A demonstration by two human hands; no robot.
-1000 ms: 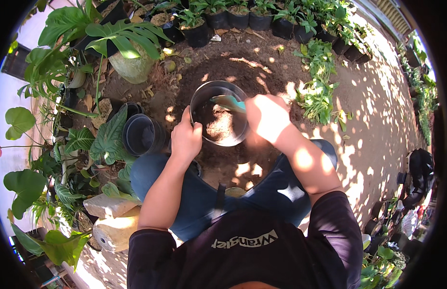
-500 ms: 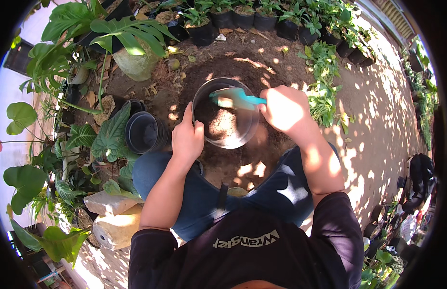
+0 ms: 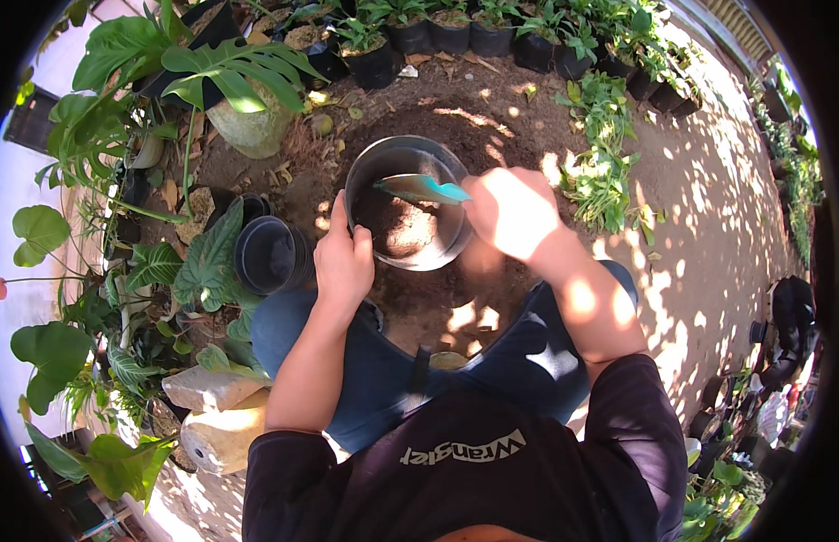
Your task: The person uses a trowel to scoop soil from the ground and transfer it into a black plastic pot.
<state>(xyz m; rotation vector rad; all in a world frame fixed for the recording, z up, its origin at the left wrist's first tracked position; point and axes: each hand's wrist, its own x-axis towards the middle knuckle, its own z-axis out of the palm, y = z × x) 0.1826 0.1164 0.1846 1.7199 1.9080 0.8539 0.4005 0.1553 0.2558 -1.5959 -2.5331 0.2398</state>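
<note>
Between my knees is a round dark plastic pot (image 3: pixel 455 244) with brown soil (image 3: pixel 397 226) in it. My left hand (image 3: pixel 343 262) grips the pot's left rim, fingers along the outside and thumb at the edge. My right hand (image 3: pixel 514 212) is closed round the handle of a teal hand trowel (image 3: pixel 424 188). The trowel's blade lies over the inside of the pot, pointing left, above the soil. Most of its handle is hidden in my fist.
Nested black pots (image 3: pixel 267 253) stand left of my knee, beside broad-leaved plants (image 3: pixel 207 262). Potted seedlings in black bags (image 3: pixel 410 36) line the far side. Loose green plants (image 3: pixel 600 163) lie at the right. Stone blocks (image 3: pixel 225 434) sit at the lower left.
The trowel has shifted slightly left and its blade has turned more edge-on. The pot and my left hand have moved a little left and away from me.
</note>
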